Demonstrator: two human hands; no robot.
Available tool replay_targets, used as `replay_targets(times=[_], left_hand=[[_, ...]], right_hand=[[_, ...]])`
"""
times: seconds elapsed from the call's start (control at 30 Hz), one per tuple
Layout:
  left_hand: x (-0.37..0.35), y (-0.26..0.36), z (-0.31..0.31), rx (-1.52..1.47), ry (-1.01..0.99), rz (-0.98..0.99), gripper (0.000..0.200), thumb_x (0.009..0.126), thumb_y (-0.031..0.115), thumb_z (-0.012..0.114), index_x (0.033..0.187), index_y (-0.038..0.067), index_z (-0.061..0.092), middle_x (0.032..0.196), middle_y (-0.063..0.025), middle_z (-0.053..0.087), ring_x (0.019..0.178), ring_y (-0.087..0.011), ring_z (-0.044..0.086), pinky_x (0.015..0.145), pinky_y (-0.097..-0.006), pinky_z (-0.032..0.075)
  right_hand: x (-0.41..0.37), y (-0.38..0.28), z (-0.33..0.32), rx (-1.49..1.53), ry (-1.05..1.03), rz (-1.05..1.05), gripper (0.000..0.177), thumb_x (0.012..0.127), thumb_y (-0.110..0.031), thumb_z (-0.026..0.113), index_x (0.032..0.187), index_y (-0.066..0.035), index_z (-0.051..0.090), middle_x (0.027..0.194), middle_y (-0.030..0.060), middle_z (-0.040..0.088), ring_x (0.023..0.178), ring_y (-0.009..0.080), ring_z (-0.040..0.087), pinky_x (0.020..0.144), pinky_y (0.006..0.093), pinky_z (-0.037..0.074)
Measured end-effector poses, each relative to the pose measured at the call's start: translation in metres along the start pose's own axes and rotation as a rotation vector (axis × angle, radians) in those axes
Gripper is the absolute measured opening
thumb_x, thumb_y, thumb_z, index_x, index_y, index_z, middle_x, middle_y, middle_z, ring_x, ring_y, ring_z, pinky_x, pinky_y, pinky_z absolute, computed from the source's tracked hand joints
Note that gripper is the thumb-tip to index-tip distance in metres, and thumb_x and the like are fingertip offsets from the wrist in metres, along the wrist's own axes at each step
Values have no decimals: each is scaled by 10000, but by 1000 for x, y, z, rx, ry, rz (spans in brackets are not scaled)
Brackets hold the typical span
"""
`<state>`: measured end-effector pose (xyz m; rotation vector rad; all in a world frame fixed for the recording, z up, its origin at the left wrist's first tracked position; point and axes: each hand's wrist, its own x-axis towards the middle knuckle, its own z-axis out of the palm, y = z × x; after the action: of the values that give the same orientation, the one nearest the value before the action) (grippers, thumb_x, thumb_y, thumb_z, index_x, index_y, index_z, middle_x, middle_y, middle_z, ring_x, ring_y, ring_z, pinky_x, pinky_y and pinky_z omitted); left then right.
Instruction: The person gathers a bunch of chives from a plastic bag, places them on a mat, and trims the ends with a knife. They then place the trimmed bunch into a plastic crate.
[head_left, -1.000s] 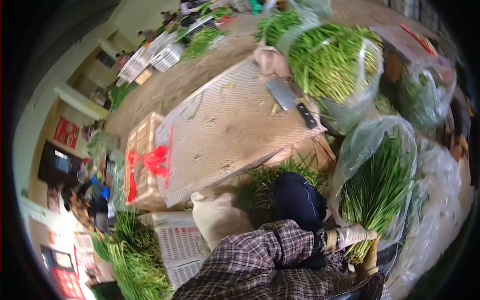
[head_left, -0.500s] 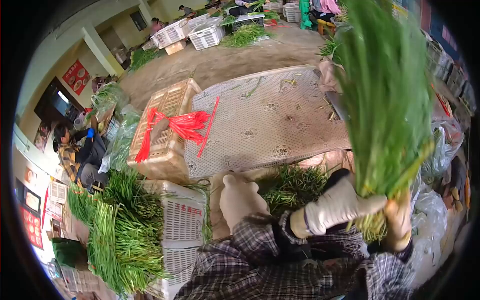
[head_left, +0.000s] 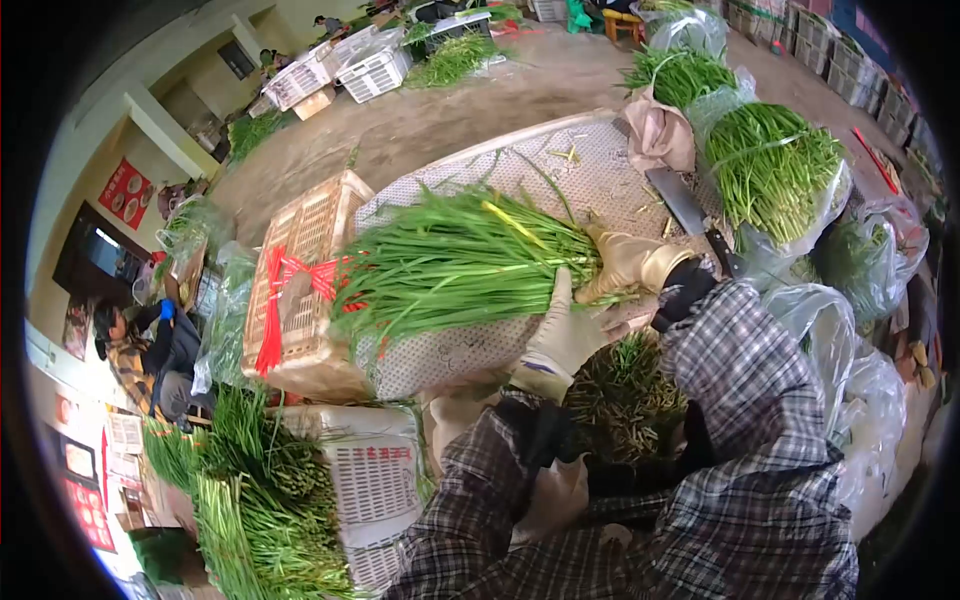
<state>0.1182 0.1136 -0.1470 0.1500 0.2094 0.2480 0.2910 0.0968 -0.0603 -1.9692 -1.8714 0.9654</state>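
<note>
A loose bunch of green chives (head_left: 460, 262) lies across the patterned board, leaf tips to the left and cut stem ends to the right. My right hand (head_left: 635, 262), in a pale glove, closes round the stem ends from the far right side. Against the near side of the stems is my gloved left hand (head_left: 562, 338), thumb pointing up along the bunch; its other fingers are partly hidden at the stem ends. Red ties (head_left: 272, 320) lie at the left, partly covered by the leaf tips. A cleaver (head_left: 680, 203) rests on the board beyond my right hand.
The patterned board (head_left: 440, 358) adjoins an upturned crate (head_left: 300, 225). Bundled chives (head_left: 775, 165) in plastic stand at the right. More chives (head_left: 265, 500) are piled beside a white crate (head_left: 370, 465) at lower left. Trimmings (head_left: 625, 400) lie below my hands. A person (head_left: 150, 350) sits at the left.
The chives have come down from upright at the right to lying on the board, leaves pointing left. Both hands moved left with them, and the view has turned slightly right.
</note>
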Motion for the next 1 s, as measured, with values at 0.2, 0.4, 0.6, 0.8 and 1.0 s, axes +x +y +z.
replay_targets(times=[0.2, 0.4, 0.6, 0.8, 1.0], left_hand=[[-5, 15, 42, 166, -4, -77, 885, 907, 627, 553, 1507, 60, 236, 1434, -261, 409, 1289, -459, 453, 1110, -590, 347], [-46, 26, 133, 1617, 139, 28, 483, 853, 226, 745, 1249, -13, 607, 1197, -172, 650, 1090, -219, 643, 974, -325, 482], [26, 88, 90, 2969, -69, 259, 1334, 502, 473, 915, 1521, 24, 179, 1524, -225, 291, 1457, -415, 189, 1200, -507, 143], [53, 124, 92, 2707, 134, 54, 1298, 516, 423, 919, 1521, 28, 199, 1492, -266, 355, 1390, -384, 362, 1147, -405, 322], [57, 109, 99, 2924, 308, -42, 1068, 559, 482, 867, 1409, 16, 420, 1180, -238, 632, 1108, -405, 595, 980, -426, 464]], right_hand=[[-1, -8, 3, -444, 106, 37, 1218, 537, -378, 898, 1454, 104, 258, 1040, 245, 668, 998, 371, 650, 860, 381, 516], [5, 31, 15, -626, 561, -153, 630, 766, -169, 668, 1317, 69, 475, 818, 126, 663, 765, 269, 670, 647, 377, 535], [1, 32, 28, -683, 672, -130, 479, 811, -135, 562, 1253, 49, 532, 788, 100, 639, 730, 255, 651, 633, 375, 515], [-69, 53, -19, -197, 697, -55, 583, 780, -225, 754, 1292, -24, 561, 1203, 210, 629, 1037, 354, 646, 885, 400, 528], [-83, 146, -12, -457, 640, 529, 491, 815, -267, 683, 1188, 9, 523, 913, 179, 673, 856, 319, 675, 752, 407, 546]])
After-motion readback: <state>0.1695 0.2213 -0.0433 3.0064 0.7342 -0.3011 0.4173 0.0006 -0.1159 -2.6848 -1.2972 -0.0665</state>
